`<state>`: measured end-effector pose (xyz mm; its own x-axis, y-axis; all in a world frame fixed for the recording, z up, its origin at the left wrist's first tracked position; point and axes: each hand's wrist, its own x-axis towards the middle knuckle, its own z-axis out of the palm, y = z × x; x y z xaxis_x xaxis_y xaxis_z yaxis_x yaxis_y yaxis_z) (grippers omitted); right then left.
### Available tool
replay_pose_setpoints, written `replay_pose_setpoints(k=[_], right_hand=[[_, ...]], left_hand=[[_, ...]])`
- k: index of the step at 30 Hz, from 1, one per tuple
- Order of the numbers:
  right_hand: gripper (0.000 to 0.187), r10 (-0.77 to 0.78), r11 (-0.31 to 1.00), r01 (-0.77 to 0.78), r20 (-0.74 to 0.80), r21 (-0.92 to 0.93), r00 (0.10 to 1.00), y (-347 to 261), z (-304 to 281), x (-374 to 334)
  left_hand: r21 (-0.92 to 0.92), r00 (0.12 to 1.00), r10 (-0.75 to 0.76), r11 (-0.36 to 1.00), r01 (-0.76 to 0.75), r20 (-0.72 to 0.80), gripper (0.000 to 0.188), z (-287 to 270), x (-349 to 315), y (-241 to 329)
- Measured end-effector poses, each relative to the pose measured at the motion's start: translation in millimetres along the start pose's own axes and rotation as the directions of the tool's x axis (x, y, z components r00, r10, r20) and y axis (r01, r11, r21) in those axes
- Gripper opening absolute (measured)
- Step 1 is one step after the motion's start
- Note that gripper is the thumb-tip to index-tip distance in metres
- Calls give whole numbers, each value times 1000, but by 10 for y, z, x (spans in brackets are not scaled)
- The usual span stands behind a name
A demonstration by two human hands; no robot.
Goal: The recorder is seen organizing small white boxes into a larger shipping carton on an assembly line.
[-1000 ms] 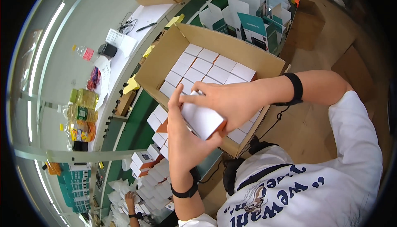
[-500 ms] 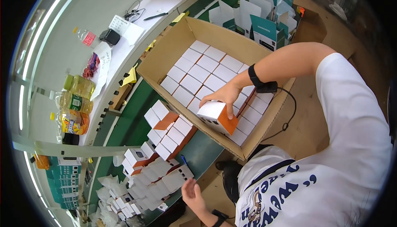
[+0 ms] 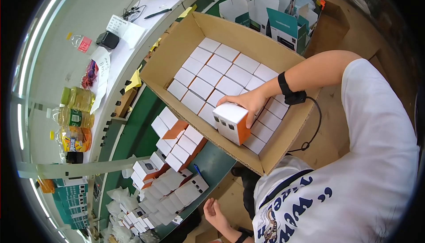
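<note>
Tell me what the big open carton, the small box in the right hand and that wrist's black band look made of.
Open carton: matte brown cardboard, likely corrugated, judging by its thick cut rim.
Small box in the right hand: probably smooth paperboard, white and orange, with crisp folded edges.
Black band: dull and flexible, curving around the wrist; fabric or rubber, I can't tell.
</note>
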<state>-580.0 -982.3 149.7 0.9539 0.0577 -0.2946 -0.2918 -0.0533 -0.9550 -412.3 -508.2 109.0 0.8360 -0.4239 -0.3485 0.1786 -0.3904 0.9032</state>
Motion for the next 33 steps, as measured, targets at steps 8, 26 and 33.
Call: replay_pose_setpoints(k=[8,26,33], right_hand=[[115,-281,805,197,-68,-560,957,-7,301,-46],[30,291,520,48,230,-853,929,93,757,358],[31,155,691,266,496,-673,854,1512,892,349]], left_hand=[[60,990,55,996,-64,133,28,128,187,98],[26,999,15,1000,-16,49,30,-129,103,-274],[66,993,112,991,-115,49,31,-140,180,-231]])
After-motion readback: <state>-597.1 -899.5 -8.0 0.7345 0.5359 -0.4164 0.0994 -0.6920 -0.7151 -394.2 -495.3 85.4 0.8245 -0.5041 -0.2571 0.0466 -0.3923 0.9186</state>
